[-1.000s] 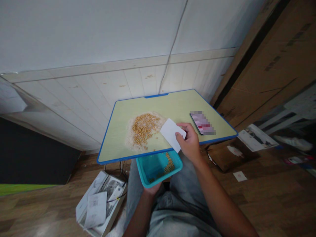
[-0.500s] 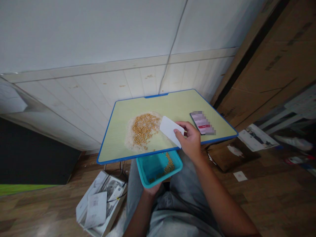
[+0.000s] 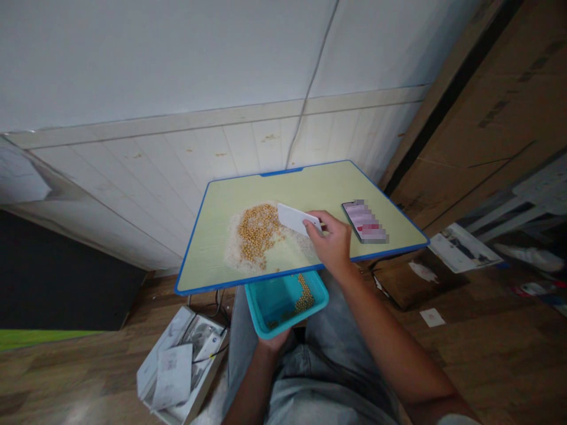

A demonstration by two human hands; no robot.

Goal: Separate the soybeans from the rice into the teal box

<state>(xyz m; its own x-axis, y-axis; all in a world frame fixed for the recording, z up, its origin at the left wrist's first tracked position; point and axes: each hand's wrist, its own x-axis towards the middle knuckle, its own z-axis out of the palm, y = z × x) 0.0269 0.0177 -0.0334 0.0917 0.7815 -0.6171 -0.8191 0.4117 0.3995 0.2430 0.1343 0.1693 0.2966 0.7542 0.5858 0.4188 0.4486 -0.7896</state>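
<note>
Turquoise tray (image 3: 271,298), rectangular and round-cornered, sits just below the near edge of the blue-rimmed table (image 3: 310,184), round golden beans (image 3: 305,295) along its right side, while a thin white card (image 3: 296,219) tilts at the right of a pile of beans and pale grains (image 3: 233,254). Tabletop hides the tray's far rim, the tray hides the fingers of the left hand (image 3: 275,341) supporting it, and pixels blur the phone (image 3: 359,215). One table, one tray, one phone and one card show, the right hand (image 3: 333,242) pinching the card, the beans too many to count
</note>
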